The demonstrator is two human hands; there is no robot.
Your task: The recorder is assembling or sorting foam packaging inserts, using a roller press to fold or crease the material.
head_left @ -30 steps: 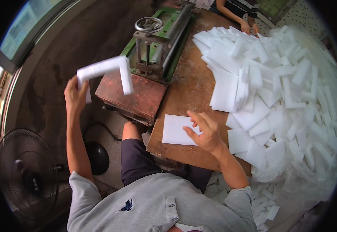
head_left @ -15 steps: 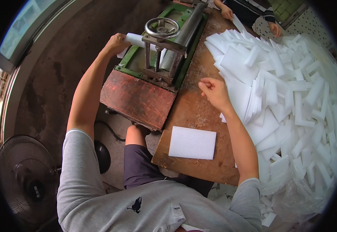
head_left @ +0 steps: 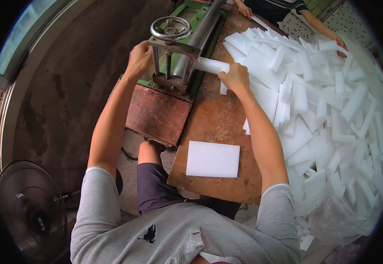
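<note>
My right hand (head_left: pixel 234 77) grips the end of a white foam sheet (head_left: pixel 211 65) that comes out of the right side of a green and red roller machine (head_left: pixel 174 83). My left hand (head_left: pixel 139 59) reaches into the machine's left side, beside the posts under its round handwheel (head_left: pixel 171 28); what it holds is hidden. A flat white foam rectangle (head_left: pixel 212 159) lies on the wooden table (head_left: pixel 220 119) near my body, apart from both hands.
A large heap of white foam strips and sheets (head_left: pixel 328 114) covers the table's right side and spills into clear plastic. Another person's hands (head_left: pixel 339 42) work at the far edge. A black standing fan (head_left: pixel 31 211) sits on the floor at lower left.
My left hand fed the foam sheet into the machine's left side. My right hand went from the flat foam rectangle to the roller's right side and took hold of the sheet coming out.
</note>
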